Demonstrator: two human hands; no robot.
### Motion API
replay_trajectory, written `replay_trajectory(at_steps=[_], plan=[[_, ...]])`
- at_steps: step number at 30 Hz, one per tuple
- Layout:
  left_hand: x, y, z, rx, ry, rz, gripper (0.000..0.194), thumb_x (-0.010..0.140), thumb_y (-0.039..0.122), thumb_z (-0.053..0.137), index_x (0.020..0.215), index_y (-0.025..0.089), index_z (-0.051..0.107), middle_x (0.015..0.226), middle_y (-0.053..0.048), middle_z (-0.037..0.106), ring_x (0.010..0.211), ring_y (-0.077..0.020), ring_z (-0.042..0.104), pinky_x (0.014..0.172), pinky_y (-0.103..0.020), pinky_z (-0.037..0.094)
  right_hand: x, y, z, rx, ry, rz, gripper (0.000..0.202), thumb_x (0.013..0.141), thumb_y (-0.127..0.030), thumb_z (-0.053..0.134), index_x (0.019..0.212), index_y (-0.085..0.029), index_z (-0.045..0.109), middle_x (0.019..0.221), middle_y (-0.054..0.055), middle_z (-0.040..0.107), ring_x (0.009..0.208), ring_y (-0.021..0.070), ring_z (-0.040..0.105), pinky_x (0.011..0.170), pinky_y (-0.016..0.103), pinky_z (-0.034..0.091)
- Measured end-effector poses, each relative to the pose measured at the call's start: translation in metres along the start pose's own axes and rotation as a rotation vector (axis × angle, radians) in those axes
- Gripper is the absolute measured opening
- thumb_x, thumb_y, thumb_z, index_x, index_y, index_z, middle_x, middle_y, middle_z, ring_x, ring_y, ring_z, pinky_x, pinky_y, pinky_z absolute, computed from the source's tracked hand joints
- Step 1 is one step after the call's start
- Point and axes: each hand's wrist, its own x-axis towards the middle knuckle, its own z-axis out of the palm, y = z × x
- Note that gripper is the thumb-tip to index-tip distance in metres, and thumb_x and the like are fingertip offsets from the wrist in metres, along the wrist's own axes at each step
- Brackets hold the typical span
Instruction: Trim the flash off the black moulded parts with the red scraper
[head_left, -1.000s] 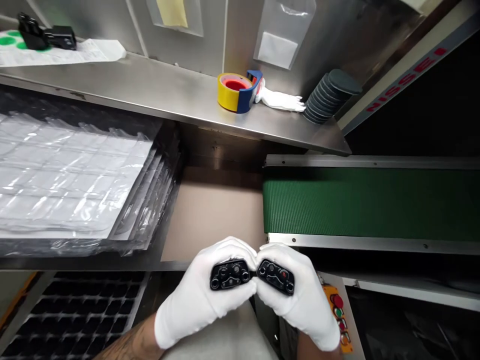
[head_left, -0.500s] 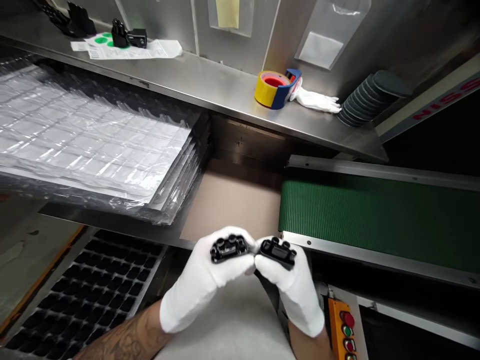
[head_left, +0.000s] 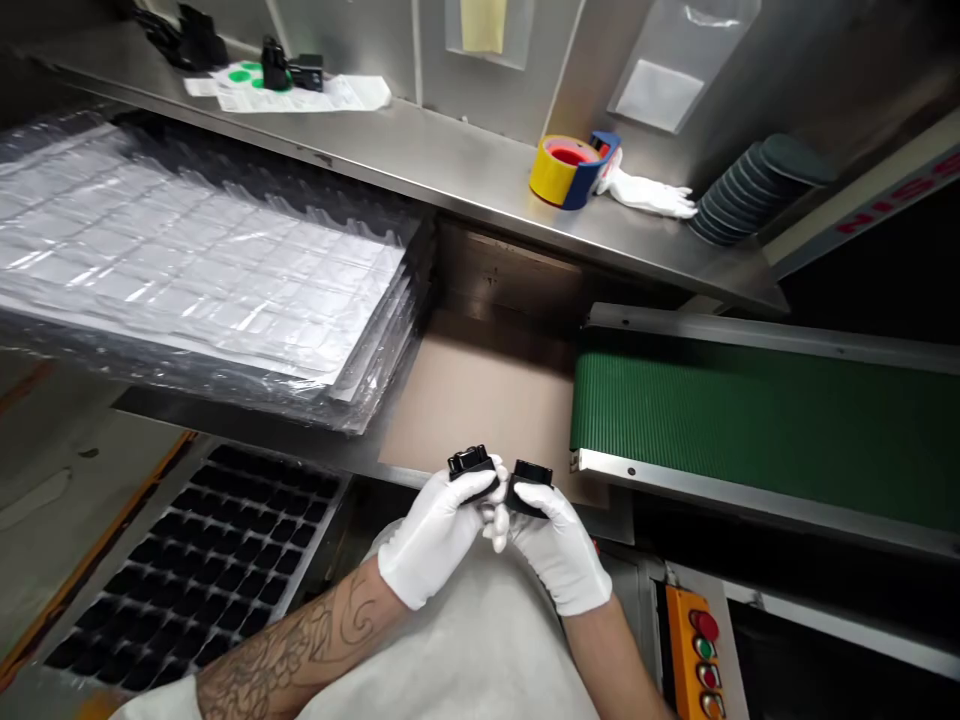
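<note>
At your lower left lies one black moulded tray (head_left: 187,575) of small square pockets; above it sits a stack of glossy, crinkled clear plastic sheets (head_left: 202,280). In the middle, over the flat brown cardboard (head_left: 480,400), your white-gloved left hand (head_left: 439,530) grips one black plastic part (head_left: 471,463), and your right hand (head_left: 551,545) grips a second black part (head_left: 529,478), the two just beside each other. The ribbed green conveyor belt (head_left: 750,430) runs to your right. Since half a second ago, the parts have tipped, hiding their socketed faces.
</note>
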Motion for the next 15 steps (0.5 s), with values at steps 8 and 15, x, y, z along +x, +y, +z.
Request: replay_trajectory(at_steps=[8, 15], plan=[[-0.014, 0.017, -0.035, 1.129, 0.07, 0.659, 0.024, 0.082, 0.024, 0.064, 0.105, 0.024, 0.069, 0.105, -0.011, 0.07, 0.099, -0.0286, 0.057, 0.095, -0.044, 0.038, -0.012, -0.018, -0.016, -1.348, -0.055, -0.917, 0.054, 0.081, -0.011, 0.065, 0.131, -0.028, 0.055, 0.12, 0.007, 0.065, 0.112, 0.0203, 0.06, 0.097, 0.039, 0.048], [-0.01, 0.019, -0.046, 1.062, 0.084, 0.559, 0.02, 0.077, 0.02, 0.07, 0.097, 0.024, 0.074, 0.095, -0.01, 0.071, 0.088, -0.0253, 0.059, 0.094, -0.04, 0.038, 0.016, 0.005, -0.039, -1.229, -0.08, -0.892, 0.049, 0.08, -0.013, 0.066, 0.127, -0.025, 0.058, 0.122, 0.008, 0.063, 0.115, 0.0193, 0.059, 0.099, 0.04, 0.05]])
